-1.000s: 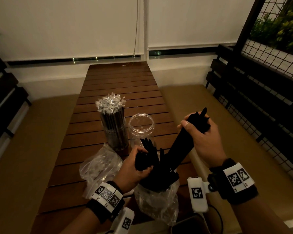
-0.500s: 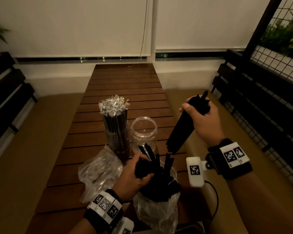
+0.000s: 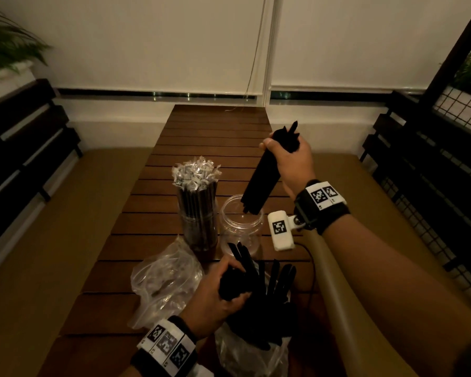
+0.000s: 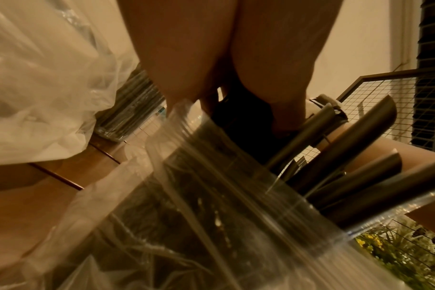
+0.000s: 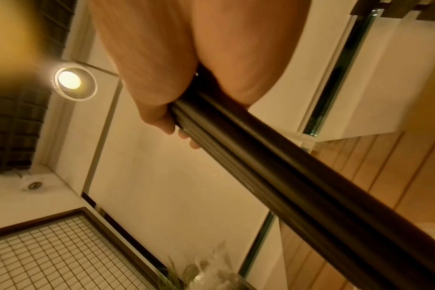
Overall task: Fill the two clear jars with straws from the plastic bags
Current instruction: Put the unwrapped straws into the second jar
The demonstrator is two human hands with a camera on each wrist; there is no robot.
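Table [image 3: 191, 137]: long, narrow, dark brown wooden slats running crosswise, with thin dark gaps between them.

Filled jar [image 3: 199, 227]: clear plastic cylinder, upright near the middle of the table toward its left edge, packed with dark straws whose crinkled silvery wrapper ends [image 3: 196, 174] fan out above the rim.

Second jar [image 3: 241, 229]: clear, round, wide-mouthed, upright just to the right of the filled jar, nothing seen on its floor.

Bundle of black straws [image 3: 261, 183]: smooth matte tubes gathered into a tight sheaf, tilted, the lower ends hanging at the second jar's mouth, the upper ends sticking out unevenly above the fist.

Right hand [image 3: 291, 161]: raised over the right half of the table, fingers wrapped round the upper part of the bundle; the right wrist view shows fingertips [image 5: 184, 135] curled about the ribbed sheaf [image 5: 285, 182].

Plastic bag with straws [image 3: 256, 352]: thin, clear, creased film at the near edge, standing open, black straws [image 3: 278, 278] splaying out of its mouth.

Left hand [image 3: 220, 295]: at the bag's mouth, fingers closed round a clump of the black straws; the left wrist view shows smooth tube ends [image 4: 375, 125] rising past the film.

Crumpled bag [image 3: 163, 281]: clear, wrinkled film, slack, lying on the near left part of the table, beside the filled jar's base.

Wristbands [image 3: 321, 197]: dark straps bearing white square-patterned tags, one on each wrist.
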